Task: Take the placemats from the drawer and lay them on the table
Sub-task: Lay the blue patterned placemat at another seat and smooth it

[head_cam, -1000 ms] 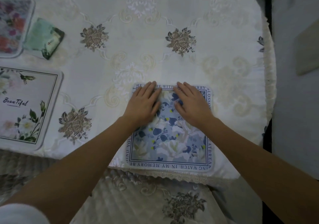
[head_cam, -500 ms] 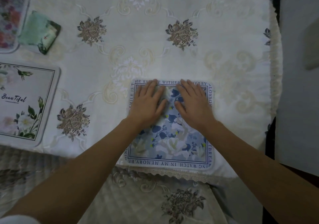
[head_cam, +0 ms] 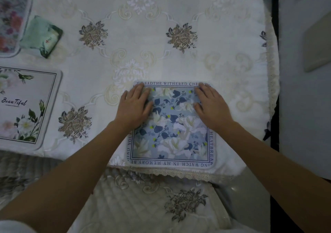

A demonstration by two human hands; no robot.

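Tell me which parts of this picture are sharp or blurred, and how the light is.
Head view: dim light, darkest in the lower corners; the blue floral rectangular placemat is sharp, its border lettering readable; the green rectangular packet at upper left is smeared; the white tablecloth's lace edge bows.

pink floral placemat and Beautiful placemat getting cropped by left edge; green packet looking blurry, label unreadable

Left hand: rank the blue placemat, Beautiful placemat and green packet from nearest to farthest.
1. blue placemat, lying under the left hand.
2. Beautiful placemat, off to its left.
3. green packet, farther back on the left.
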